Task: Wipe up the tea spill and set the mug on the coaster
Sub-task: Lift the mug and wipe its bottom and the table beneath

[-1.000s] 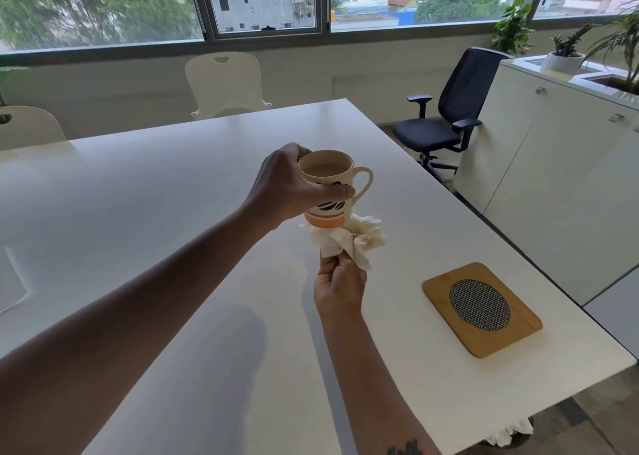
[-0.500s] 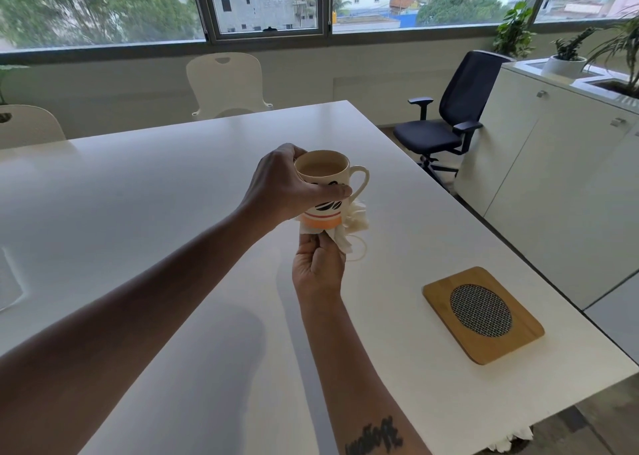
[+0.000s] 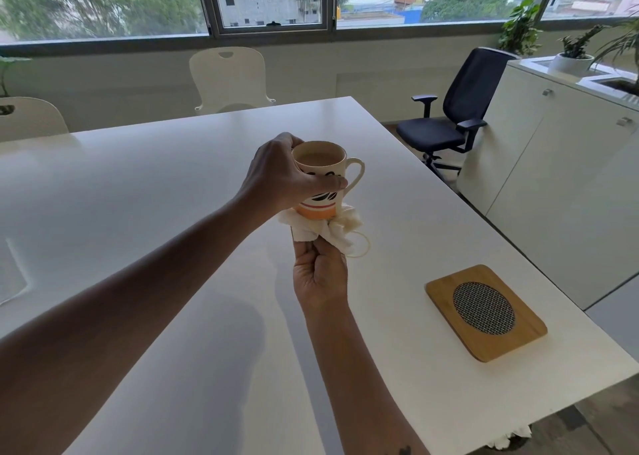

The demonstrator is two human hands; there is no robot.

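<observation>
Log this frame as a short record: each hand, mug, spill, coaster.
left hand: grips the mug from the side, lifted off the table
right hand: presses a crumpled tissue under the mug's base
mug: upright, tea inside, handle to the right
spill: thin tea ring on the table
coaster: bare, near the right edge

cream mug (image 3: 323, 191) with orange band and black leaf marks; tan coaster (image 3: 485, 313), grey mesh centre.
</observation>
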